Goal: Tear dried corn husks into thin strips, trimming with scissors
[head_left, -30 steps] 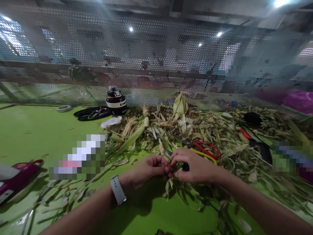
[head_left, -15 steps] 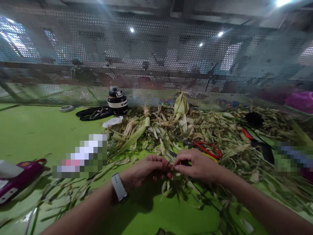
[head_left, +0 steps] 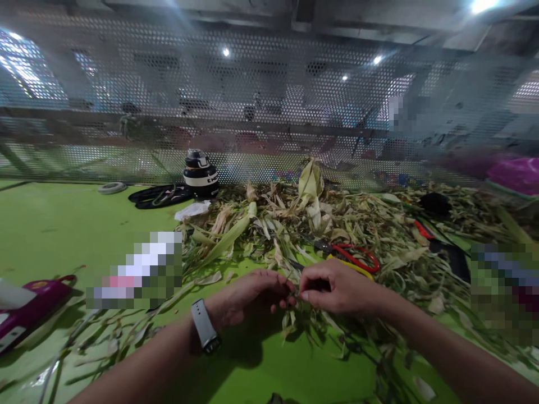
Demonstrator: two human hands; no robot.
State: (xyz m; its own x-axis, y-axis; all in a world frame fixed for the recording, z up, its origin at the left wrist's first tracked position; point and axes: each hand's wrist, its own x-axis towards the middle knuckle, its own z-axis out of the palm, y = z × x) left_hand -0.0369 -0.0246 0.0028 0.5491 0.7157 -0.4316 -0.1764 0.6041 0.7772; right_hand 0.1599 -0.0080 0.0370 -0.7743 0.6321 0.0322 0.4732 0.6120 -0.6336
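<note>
Near the middle of the head view, my left hand (head_left: 261, 292) has its fingers curled, with a watch (head_left: 204, 325) on the wrist. Its fingertips almost meet those of my right hand (head_left: 332, 287), whose thumb and index finger are pinched together. Something thin and small is between the two hands, too small to name. Below the fingertips, wilted narrow leaves (head_left: 290, 325) lie on the green tabletop (head_left: 252, 370). Just beyond my right hand rest red-handled scissors (head_left: 357, 257) and a yellow-handled tool (head_left: 352, 267), partly hidden by that hand.
A heap of dried leaves and husks (head_left: 362, 210) spreads along the back and right. At the back left stand a black bottle (head_left: 201, 178), a black coiled item (head_left: 160, 195) and a ring of tape (head_left: 112, 188). A purple device (head_left: 36, 306) lies far left. Perforated mesh (head_left: 261, 101) rises behind.
My right thumb and index finger have bent into a rounder pinch, and my left fingers have shifted slightly. Both hands stay in nearly the same place.
</note>
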